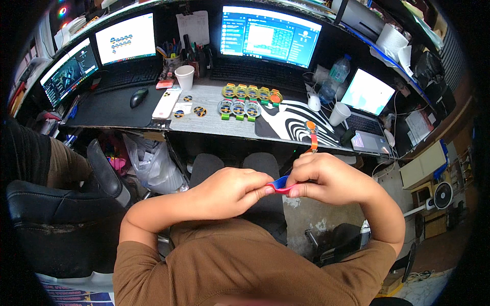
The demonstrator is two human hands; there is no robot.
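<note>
Above my lap, my left hand (232, 189) pinches a red and blue ribbon (279, 184) between thumb and fingers. My right hand (334, 178) grips the same ribbon a short way to the right, its fingers closed. From behind the right hand an orange-red stretch of ribbon runs up to a medal (311, 126) with an orange centre, lying at the desk's front edge. Farther back lie a row of gold medals (253, 92) and a row of silver medals (238, 108) with green ribbon ends. Several round dark-and-orange stickers (200, 111) lie left of them.
A white phone (166, 104), a paper cup (185, 78) and a black mouse (138, 98) are on the left. A zebra-patterned mat (296, 120), a second cup (339, 113), a white mouse (314, 103), a water bottle (339, 72) and a laptop (366, 127) stand right.
</note>
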